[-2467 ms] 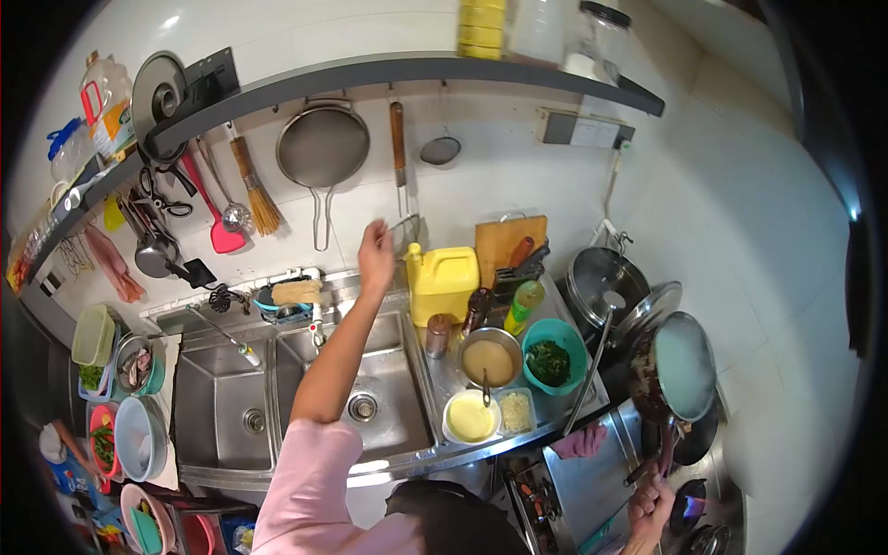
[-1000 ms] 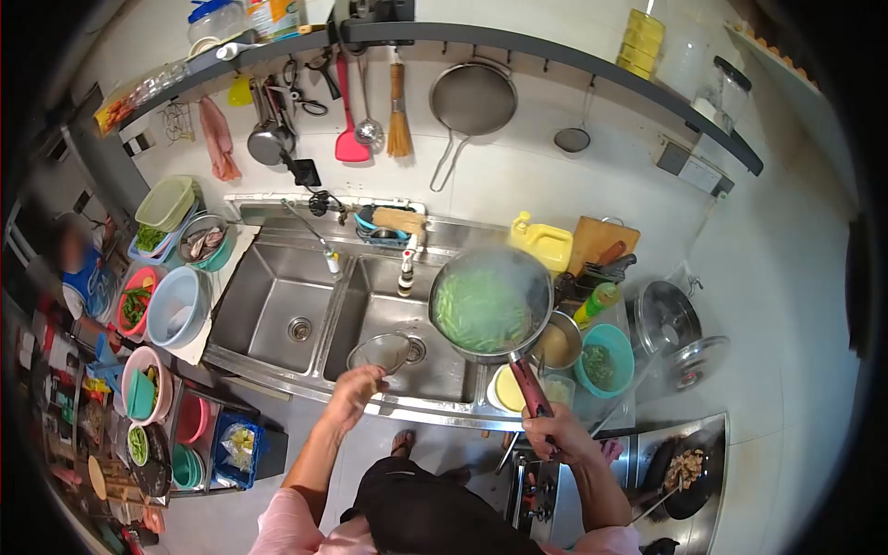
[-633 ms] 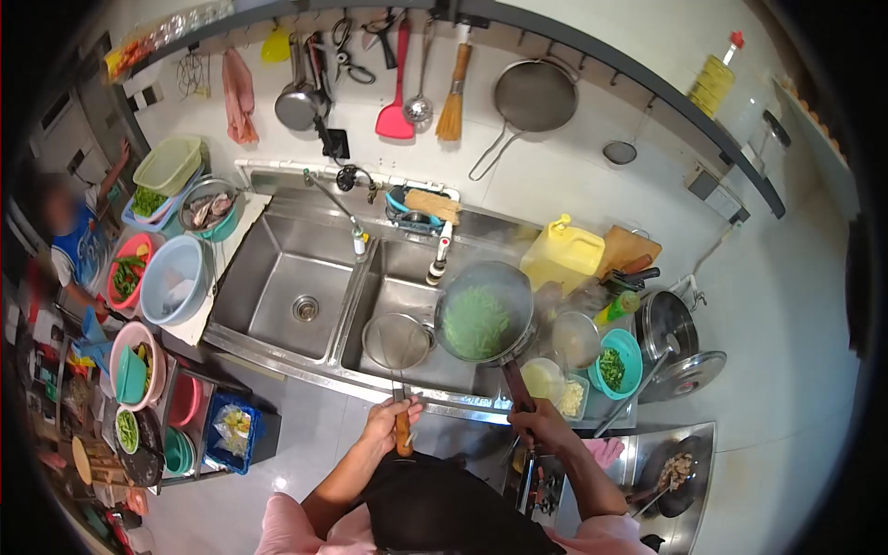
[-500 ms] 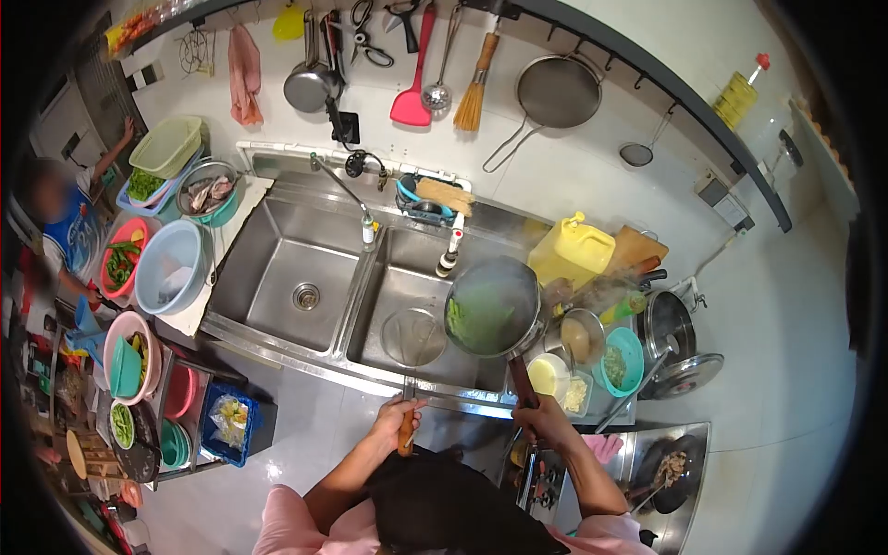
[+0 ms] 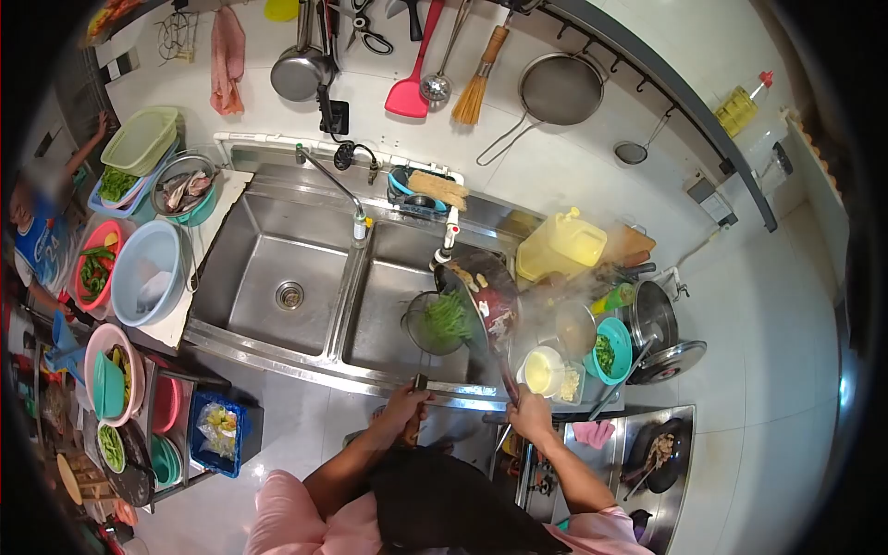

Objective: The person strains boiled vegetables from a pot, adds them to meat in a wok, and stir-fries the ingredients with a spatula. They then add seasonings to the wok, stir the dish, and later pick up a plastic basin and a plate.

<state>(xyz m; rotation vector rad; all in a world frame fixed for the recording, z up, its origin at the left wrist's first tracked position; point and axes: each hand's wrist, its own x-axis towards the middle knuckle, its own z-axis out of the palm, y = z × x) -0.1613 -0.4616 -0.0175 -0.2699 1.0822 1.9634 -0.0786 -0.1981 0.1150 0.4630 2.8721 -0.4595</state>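
Observation:
My left hand [image 5: 407,409] is closed on the wooden handle of a round strainer [image 5: 418,326] held low over the right sink basin. Green vegetables [image 5: 448,316] lie in the strainer, against the tilted wok's lip. My right hand [image 5: 532,414] grips the handle of the wok [image 5: 486,294], which is tipped steeply to the left with its stained underside showing. Steam rises around the wok. Just right of it are a bowl of yellow liquid [image 5: 542,370], a steel bowl [image 5: 575,331] and a teal bowl of chopped greens [image 5: 610,351].
A yellow jug [image 5: 561,245] stands behind the wok. The faucet [image 5: 359,222] hangs over the divider beside the left basin [image 5: 277,268]. Basins of vegetables and fish line the left. A pan of browned food [image 5: 659,453] sits at the lower right. Another person [image 5: 42,231] stands at the far left.
The wok has gone from nearly level to steeply tilted, and the greens have passed from it into the strainer. Earlier, my left hand came down from the wall and took the strainer's handle.

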